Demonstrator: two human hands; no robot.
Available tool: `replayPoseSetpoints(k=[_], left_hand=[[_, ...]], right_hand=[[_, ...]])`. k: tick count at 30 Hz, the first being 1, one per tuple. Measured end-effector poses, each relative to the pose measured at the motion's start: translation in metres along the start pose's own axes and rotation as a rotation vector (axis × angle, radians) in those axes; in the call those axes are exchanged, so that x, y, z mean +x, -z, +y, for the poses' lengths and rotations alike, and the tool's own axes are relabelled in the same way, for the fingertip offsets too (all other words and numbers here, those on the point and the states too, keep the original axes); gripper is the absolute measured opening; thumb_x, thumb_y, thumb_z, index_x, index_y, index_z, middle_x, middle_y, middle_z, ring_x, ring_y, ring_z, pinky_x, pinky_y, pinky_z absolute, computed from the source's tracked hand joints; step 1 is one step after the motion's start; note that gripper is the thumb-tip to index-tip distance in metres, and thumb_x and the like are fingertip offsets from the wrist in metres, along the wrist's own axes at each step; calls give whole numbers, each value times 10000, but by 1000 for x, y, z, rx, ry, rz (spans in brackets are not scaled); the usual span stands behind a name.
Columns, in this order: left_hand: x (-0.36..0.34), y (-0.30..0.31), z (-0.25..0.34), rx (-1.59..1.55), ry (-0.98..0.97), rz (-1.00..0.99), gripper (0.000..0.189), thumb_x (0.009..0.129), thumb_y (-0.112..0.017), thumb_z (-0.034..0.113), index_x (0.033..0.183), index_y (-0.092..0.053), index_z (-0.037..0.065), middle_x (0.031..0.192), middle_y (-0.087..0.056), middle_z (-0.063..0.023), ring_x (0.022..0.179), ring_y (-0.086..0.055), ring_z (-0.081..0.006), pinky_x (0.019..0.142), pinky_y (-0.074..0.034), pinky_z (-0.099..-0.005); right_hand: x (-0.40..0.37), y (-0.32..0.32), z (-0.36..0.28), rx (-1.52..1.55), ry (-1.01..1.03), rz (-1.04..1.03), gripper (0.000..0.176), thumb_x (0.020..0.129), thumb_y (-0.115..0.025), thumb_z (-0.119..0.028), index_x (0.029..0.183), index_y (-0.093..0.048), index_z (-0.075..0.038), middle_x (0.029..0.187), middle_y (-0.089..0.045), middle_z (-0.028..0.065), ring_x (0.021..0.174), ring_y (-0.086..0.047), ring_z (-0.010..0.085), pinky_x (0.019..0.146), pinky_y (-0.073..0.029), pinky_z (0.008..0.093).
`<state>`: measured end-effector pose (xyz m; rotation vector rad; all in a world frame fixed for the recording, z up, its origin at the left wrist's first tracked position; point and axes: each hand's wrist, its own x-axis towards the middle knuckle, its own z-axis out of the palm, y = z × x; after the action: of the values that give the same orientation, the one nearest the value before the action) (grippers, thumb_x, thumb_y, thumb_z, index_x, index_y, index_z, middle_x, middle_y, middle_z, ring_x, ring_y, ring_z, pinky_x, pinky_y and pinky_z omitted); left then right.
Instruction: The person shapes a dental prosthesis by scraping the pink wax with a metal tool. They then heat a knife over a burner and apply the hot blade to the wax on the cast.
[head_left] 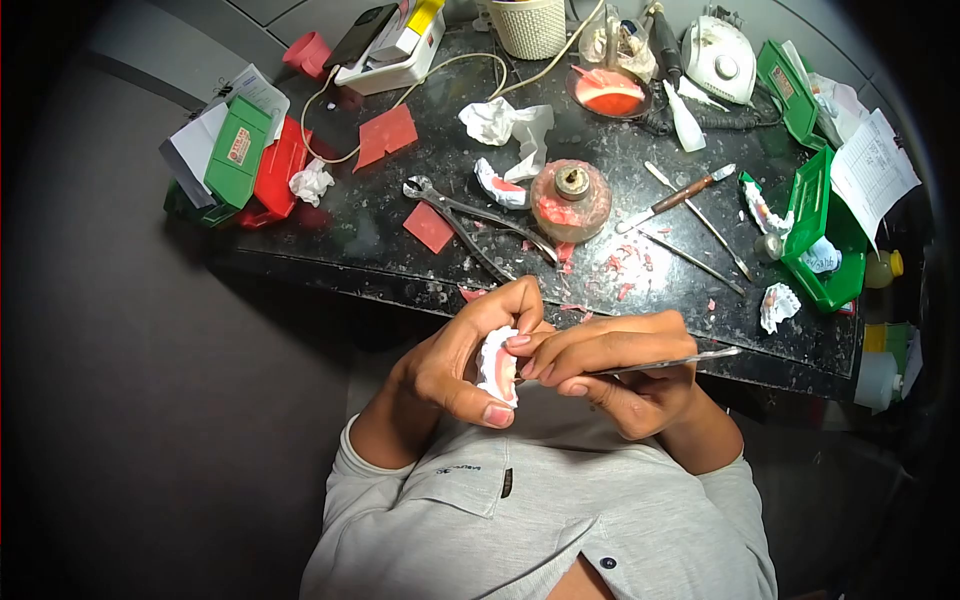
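Observation:
My left hand (470, 350) is closed around a white plaster dental cast (497, 367) with pink wax along its inner side. My right hand (625, 365) grips a thin metal dental carving tool (690, 360). The tool's flat end points right, and its other end is at the cast, partly hidden by my fingers. Right fingertips touch the cast's edge. Both hands are in front of the bench's near edge, above my lap. Just beyond them lie pliers (470, 215) and pink wax shavings (630, 265).
On the black bench (350, 240) stands a glass spirit burner (570, 200). Wax sheets (385, 135), a wax knife (680, 198) and another cast (500, 185) lie around it. Green boxes (830, 235) stand at the right, a white basket (528, 27) at the back.

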<state>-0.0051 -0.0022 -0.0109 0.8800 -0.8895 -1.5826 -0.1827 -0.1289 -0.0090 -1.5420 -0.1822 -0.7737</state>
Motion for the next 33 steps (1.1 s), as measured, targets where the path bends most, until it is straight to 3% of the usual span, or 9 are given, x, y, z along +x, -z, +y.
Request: replayPoseSetpoints(k=[15, 24, 27, 29, 30, 32, 33], left_hand=[[-1, -7, 4, 12, 68, 104, 721, 506, -886, 390, 956, -413, 83, 871, -461, 27, 764, -425, -57, 656, -304, -199], [0, -3, -1, 52, 14, 77, 723, 507, -886, 398, 954, -415, 81, 845, -451, 34, 750, -420, -58, 642, -301, -206], [2, 1, -3, 73, -13, 73, 701, 519, -890, 349, 951, -403, 89, 842, -450, 24, 747, -415, -64, 642, -303, -213], [3, 11, -10, -91, -102, -115, 647, 620, -849, 111, 1039, -356, 106, 930, -480, -32, 800, -430, -76, 674, -372, -230], [3, 8, -12, -90, -104, -115, 647, 620, -849, 111, 1039, -356, 106, 930, -480, -32, 800, -430, -76, 674, -372, -230], [4, 1, -17, 78, -374, 231, 658, 638, -849, 34, 1031, -328, 115, 895, -438, -24, 781, -396, -70, 669, -363, -222], [4, -1, -10, 328, -459, 301, 667, 658, -856, 0, 1015, -306, 118, 881, -404, -26, 773, -361, -65, 672, -357, -218]], right_hand=[[1, 5, 4, 19, -32, 0, 122, 812, -753, 84, 933, -752, 65, 910, -762, 167, 854, -762, 265, 794, -615, 341], [2, 5, 5, 13, -23, -30, 124, 807, -751, 85, 929, -754, 62, 917, -765, 168, 864, -763, 268, 805, -615, 341], [1, 8, 7, 35, -15, -53, 117, 806, -754, 83, 919, -754, 56, 910, -765, 169, 875, -761, 267, 816, -610, 343], [0, 12, 6, 43, -27, -5, 120, 807, -755, 83, 923, -755, 50, 912, -765, 172, 880, -761, 268, 820, -607, 345], [0, 14, 6, 49, -41, 40, 124, 808, -756, 83, 926, -756, 45, 913, -765, 175, 885, -760, 269, 824, -604, 347], [1, 17, 7, -23, 46, 146, 123, 840, -776, 29, 950, -723, 40, 950, -753, 192, 890, -761, 288, 821, -605, 365], [2, 20, 7, -88, 103, 179, 129, 853, -780, 10, 955, -708, 42, 961, -748, 198, 874, -763, 296, 820, -611, 376]])
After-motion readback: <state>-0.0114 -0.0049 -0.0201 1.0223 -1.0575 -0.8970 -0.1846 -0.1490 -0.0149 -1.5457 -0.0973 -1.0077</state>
